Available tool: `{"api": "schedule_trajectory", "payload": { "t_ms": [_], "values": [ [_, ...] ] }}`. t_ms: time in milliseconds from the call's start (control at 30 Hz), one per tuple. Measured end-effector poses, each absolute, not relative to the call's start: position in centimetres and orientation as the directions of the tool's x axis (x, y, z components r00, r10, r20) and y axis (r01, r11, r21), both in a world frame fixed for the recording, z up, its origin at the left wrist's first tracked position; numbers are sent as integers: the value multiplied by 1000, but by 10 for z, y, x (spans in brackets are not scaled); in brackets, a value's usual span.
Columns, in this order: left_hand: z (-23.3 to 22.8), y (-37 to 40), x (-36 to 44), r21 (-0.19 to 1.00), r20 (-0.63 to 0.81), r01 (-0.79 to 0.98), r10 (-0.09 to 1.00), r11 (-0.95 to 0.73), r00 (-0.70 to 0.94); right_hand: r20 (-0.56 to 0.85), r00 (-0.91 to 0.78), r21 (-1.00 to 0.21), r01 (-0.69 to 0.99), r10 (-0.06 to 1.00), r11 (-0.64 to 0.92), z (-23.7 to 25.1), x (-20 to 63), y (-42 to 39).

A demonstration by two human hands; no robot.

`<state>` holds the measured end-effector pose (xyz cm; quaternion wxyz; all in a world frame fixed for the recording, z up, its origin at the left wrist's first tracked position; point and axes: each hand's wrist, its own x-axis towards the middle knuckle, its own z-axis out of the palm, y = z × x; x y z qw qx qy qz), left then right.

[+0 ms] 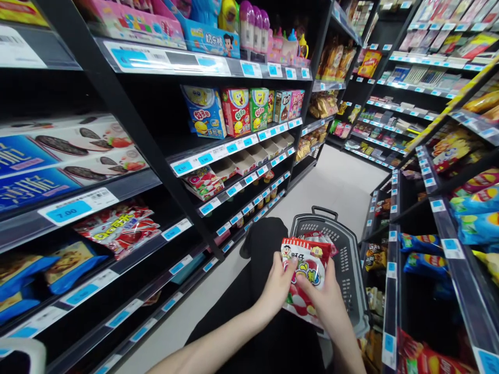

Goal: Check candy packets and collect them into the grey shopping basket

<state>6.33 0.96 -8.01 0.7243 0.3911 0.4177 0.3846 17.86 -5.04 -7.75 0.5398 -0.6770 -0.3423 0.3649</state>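
Holding candy bag point(306, 272) | left hand point(277, 289), right hand point(326, 301) | above basket point(346, 259)

Candy bag point(306, 270): red and white, red-striped top edge, cartoon face, multicolour lettering. Basket point(345, 259): dark grey with perforated grid pattern. Cookie boxes point(58, 156): blue and white, black cookie print. Snack packs point(119, 226): red-white. Price tags point(68, 210): light blue on white. Shelving point(152, 150): black. Chip bags point(473, 205): blue, yellow, red.
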Motion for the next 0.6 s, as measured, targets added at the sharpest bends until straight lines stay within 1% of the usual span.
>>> {"api": "schedule_trajectory", "payload": {
  "t_ms": [67, 100, 167, 233, 300, 333, 400, 467, 600],
  "values": [
    [-75, 6, 63, 923, -252, -200, 910, 328, 330, -167, 588, -961, 84, 791, -265, -74, 178, -50],
    [-73, 5, 64, 941, -216, -183, 921, 286, 325, -175, 609, -960, 69, 773, -271, -74, 179, -49],
    [-70, 3, 66, 966, -141, -154, 925, 206, 353, -173, 598, -974, 16, 782, -227, -77, 186, -48],
    [-71, 7, 68, 982, -72, -128, 900, 140, 431, -172, 564, -983, -42, 808, -180, -85, 199, -48],
    [-72, 18, 65, 997, -25, -56, 876, 59, 482, -195, 558, -981, -98, 807, -169, -98, 219, -51],
    [-73, 27, 60, 1000, -10, -4, 879, 14, 477, -212, 566, -977, -121, 796, -173, -107, 230, -53],
    [-73, 54, 44, 996, 7, 79, 918, -42, 397, -241, 601, -971, -147, 762, -191, -130, 255, -60],
    [-73, 88, 20, 988, 31, 139, 961, -72, 273, -265, 649, -963, -138, 713, -232, -157, 277, -68],
    [-78, 158, -34, 944, 62, 321, 998, -70, 32, -334, 715, -914, -87, 614, -396, -213, 296, -80]
  ]
}}
